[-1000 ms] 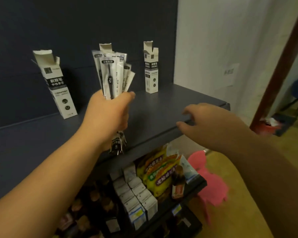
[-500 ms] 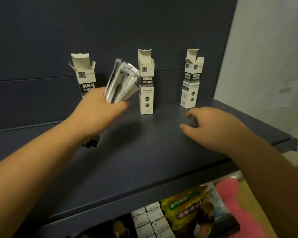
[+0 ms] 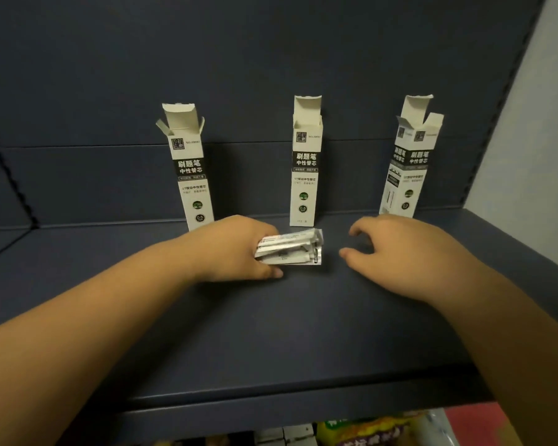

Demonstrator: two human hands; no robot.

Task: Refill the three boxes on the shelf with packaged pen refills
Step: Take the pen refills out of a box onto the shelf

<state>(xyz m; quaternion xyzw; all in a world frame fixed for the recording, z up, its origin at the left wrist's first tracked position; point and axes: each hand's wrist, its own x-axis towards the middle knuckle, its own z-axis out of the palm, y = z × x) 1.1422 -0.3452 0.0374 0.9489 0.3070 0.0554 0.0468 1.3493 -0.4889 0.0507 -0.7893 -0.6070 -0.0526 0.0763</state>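
Three tall white boxes with black labels stand upright with open top flaps at the back of the dark shelf (image 3: 271,333): a left box (image 3: 192,175), a middle box (image 3: 305,169) and a right box (image 3: 406,169). My left hand (image 3: 236,249) grips a bundle of packaged pen refills (image 3: 292,251), held flat just above or on the shelf in front of the middle box. My right hand (image 3: 397,249) hovers to the right of the bundle, fingers curled and apart, holding nothing.
The shelf's dark back panel (image 3: 271,59) rises behind the boxes. A pale wall (image 3: 535,123) borders the right side. Below the shelf's front edge show yellow snack packs (image 3: 368,432) and small white cartons (image 3: 284,436).
My left hand has lowered the bundle from upright in the air to flat at shelf level. The view has moved closer to the boxes. My right hand came nearer to the bundle.
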